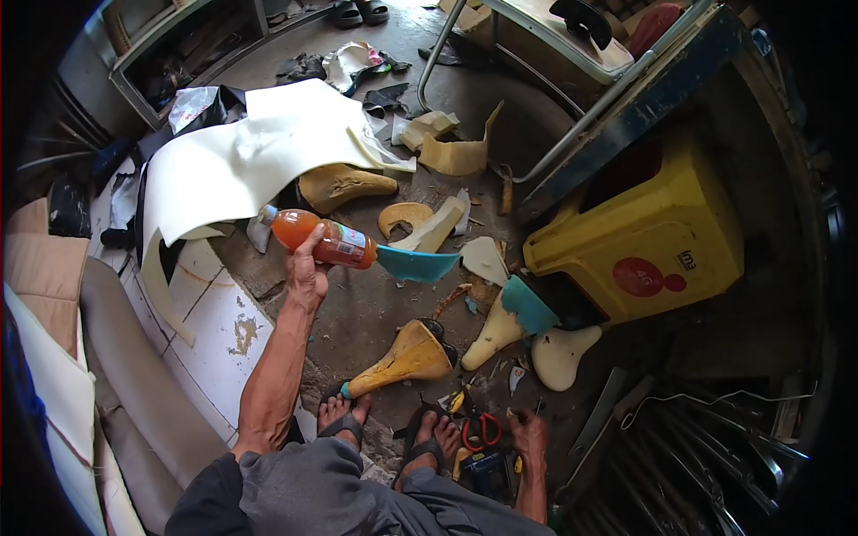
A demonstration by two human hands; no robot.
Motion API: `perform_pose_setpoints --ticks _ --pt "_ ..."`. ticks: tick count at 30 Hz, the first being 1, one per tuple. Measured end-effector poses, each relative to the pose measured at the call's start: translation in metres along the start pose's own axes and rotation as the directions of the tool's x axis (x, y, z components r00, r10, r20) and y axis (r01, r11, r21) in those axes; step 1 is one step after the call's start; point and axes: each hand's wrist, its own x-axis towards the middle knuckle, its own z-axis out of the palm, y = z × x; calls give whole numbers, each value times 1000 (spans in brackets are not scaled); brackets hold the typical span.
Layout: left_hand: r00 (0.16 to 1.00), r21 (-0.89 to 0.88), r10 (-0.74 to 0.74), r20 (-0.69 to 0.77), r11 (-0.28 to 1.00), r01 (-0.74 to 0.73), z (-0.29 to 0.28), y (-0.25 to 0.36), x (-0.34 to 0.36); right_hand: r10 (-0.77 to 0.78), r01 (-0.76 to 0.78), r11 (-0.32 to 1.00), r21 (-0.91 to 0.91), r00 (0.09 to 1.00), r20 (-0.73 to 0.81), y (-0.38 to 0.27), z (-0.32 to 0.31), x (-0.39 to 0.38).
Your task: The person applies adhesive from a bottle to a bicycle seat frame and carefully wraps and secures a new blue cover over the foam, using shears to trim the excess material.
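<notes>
The bottle (323, 239), at eleven o'clock from the nearest saddle (404, 359), is clasped by the left grip (308, 268); weighty, smooth, it seems best held mid-body. Whether the right grip (529, 436) is closed cannot be told.

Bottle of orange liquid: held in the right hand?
No, the left hand grips the bottle, while the right hand is down near the red-handled tool.
</notes>
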Motion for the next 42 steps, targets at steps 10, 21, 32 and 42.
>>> perform_pose_setpoints --ticks 10,21,32,42 --pt "951 231 304 53 923 -308 21 -43 -3 295 -284 954 -100 949 115 117 -35 15" --pt "912 187 389 -130 913 -363 -16 5 4 329 -334 937 -104 942 -58 158 -26 20" --pt "566 884 823 -47 298 -360 -118 43 51 355 -468 857 -218 841 -408 179 -34 -12" --pt "674 852 727 131 265 -452 -143 36 62 450 -584 732 -350 801 -396 176 -35 8"
